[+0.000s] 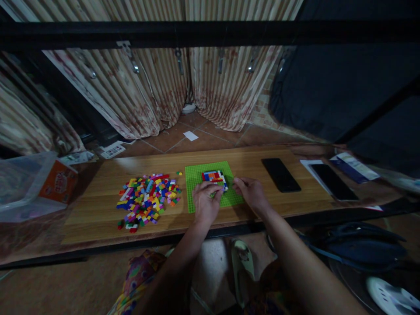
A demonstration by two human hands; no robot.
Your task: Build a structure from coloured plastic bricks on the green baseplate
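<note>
A small structure of red, white, blue and orange toy bricks (pixel 214 176) stands on a green studded baseplate (pixel 193 173). My left hand (pixel 206 202) reaches over the near side of the structure, its fingers bent and drawn together. Whether a brick is pinched between those fingertips is hidden. My right hand (pixel 251 191) hovers at the baseplate's right edge, thumb and forefinger pressed together, apart from the structure. Anything in that pinch is too small to make out.
Left of the baseplate, a pile of loose colourful bricks (pixel 147 197) spreads over the wooden board (pixel 95 197). A black phone-like slab (pixel 281 175) lies to the right, with another dark slab (pixel 334 181) beyond. A clear plastic box (pixel 26 188) stands far left.
</note>
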